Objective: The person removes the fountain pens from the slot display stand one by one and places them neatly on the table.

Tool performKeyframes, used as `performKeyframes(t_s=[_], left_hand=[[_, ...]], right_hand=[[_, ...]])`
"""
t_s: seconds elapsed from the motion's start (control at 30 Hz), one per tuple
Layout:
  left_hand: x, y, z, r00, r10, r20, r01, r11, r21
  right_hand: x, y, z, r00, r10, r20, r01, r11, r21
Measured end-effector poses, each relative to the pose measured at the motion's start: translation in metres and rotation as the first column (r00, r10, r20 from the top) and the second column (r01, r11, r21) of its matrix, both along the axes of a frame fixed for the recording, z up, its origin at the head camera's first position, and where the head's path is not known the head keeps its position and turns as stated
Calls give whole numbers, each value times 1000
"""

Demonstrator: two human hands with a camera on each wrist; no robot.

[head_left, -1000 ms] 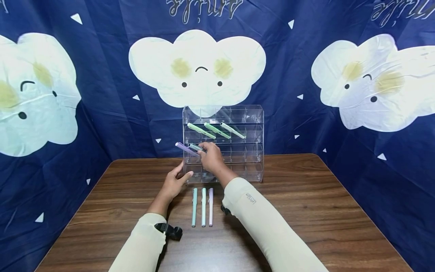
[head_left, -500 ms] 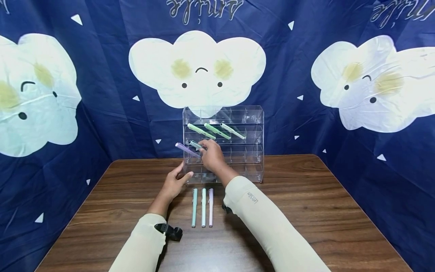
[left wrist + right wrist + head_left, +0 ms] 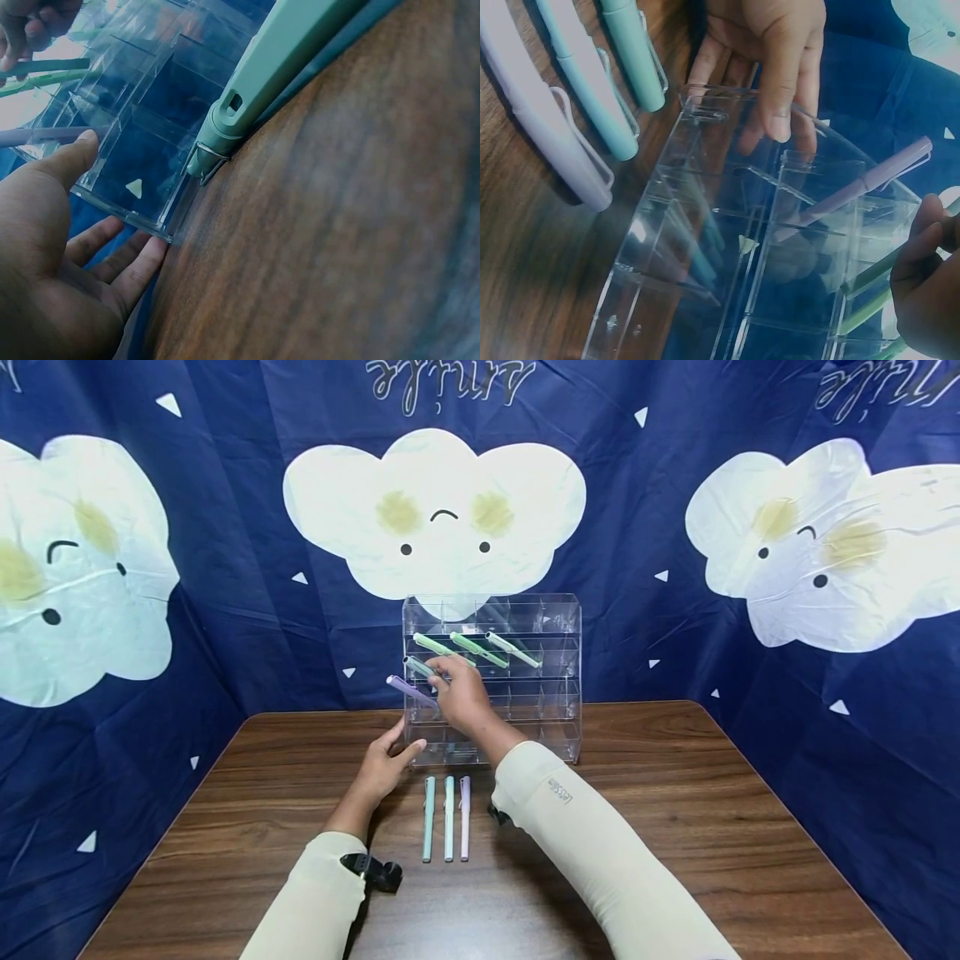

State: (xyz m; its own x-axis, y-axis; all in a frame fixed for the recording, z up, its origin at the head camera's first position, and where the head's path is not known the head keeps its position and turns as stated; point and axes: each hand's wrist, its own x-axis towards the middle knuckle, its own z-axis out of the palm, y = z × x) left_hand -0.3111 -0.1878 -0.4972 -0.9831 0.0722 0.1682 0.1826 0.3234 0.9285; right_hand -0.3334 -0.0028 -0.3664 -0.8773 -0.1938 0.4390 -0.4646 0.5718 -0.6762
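Observation:
A clear acrylic organizer stands at the table's back. My right hand pinches a teal pen in front of its left cells; the same hand and pen show in the right wrist view. A purple pen pokes out of a left cell just below. My left hand rests with straight fingers against the organizer's lower left corner, thumb on the front edge. Three green pens sit in the second row.
Three pens, two teal and one lilac, lie side by side on the wooden table in front of the organizer. A blue cloth with white clouds hangs close behind and on both sides.
My right hand has moved the teal pen up and to the left, so more of it sticks out past the organizer's left side. The left hand has stayed put.

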Motion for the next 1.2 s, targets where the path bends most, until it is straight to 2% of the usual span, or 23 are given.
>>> performKeyframes(t_s=[0.37,0.63,0.83,1.03,1.2], left_hand=[[0,-1,1,1000,-1,-6,1,1000,16],[0,-2,1,1000,5,7,-5,1000,-12],[2,1,3,1000,3,12,-3,1000,-8],[2,0,4,1000,7,13,-7,1000,8],[2,-2,2,1000,4,19,-4,1000,6]], right_hand=[[6,-1,15,1000,29,-5,-29,997,-70],[18,6,19,993,101,66,-91,987,-135],[26,12,21,993,116,19,-110,976,-186],[33,21,21,988,155,13,-145,951,-271],[38,30,17,985,169,14,-160,954,-252]])
